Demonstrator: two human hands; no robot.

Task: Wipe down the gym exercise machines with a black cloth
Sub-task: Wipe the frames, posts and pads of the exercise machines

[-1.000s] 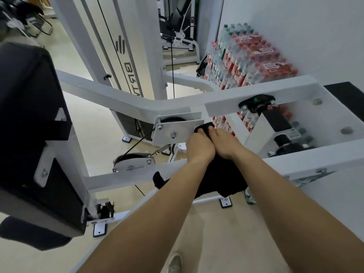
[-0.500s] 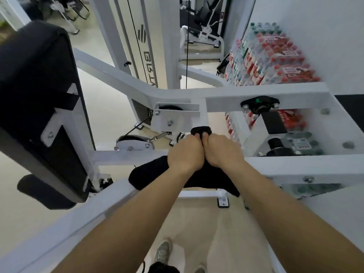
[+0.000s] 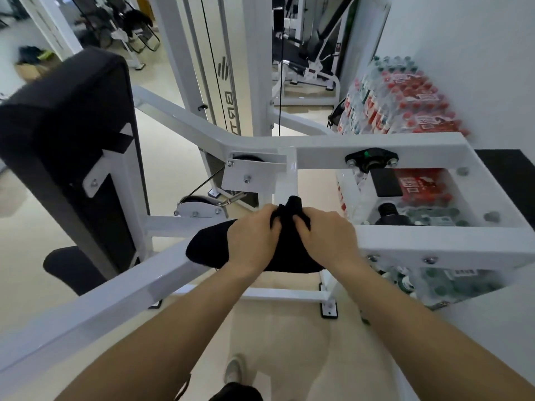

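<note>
A black cloth (image 3: 289, 247) is bunched over a white bar of the gym machine frame (image 3: 405, 149), with a flap spreading out to the left. My left hand (image 3: 254, 238) and my right hand (image 3: 327, 235) grip the cloth side by side, fingers curled into its folds. A tuft of cloth sticks up between the two hands. The part of the bar under the cloth is hidden.
A black padded backrest (image 3: 66, 134) stands on the left, with a black seat pad (image 3: 69, 267) below it. Shrink-wrapped packs of water bottles (image 3: 399, 105) are stacked against the right wall. A pulley and cable (image 3: 199, 204) lie just beyond the hands. My shoe (image 3: 234, 369) shows below.
Both hands have drawn the cloth back along the white bar toward me and have parted slightly, so the cloth now bulges up between them.
</note>
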